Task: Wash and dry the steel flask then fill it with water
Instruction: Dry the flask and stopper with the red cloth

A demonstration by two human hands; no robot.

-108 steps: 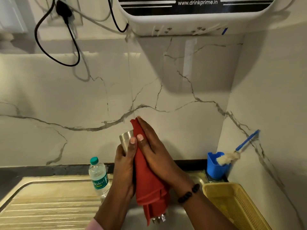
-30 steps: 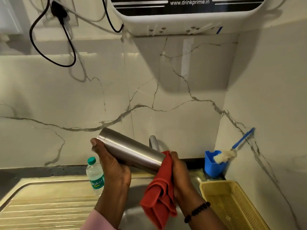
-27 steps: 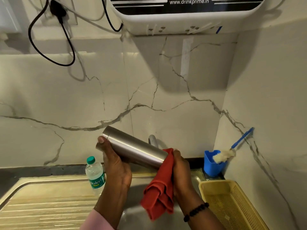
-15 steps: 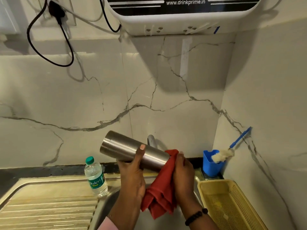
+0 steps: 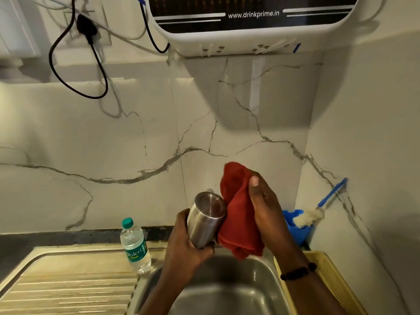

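Head view: brushed-steel cylindrical flask against crumpled red cloth

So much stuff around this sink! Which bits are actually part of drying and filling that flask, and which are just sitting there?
In use:
steel flask, gripped by the left hand
red cloth, held against it by the right hand
sink below
water purifier above, likely for filling

Just lying about:
plastic water bottle
blue holder with brush
yellow basket

Your right wrist carries a bracelet of dark round beads. Both your forearms are bare up to the frame's lower edge, with no sleeve showing. The fingernails you can see are unpainted.
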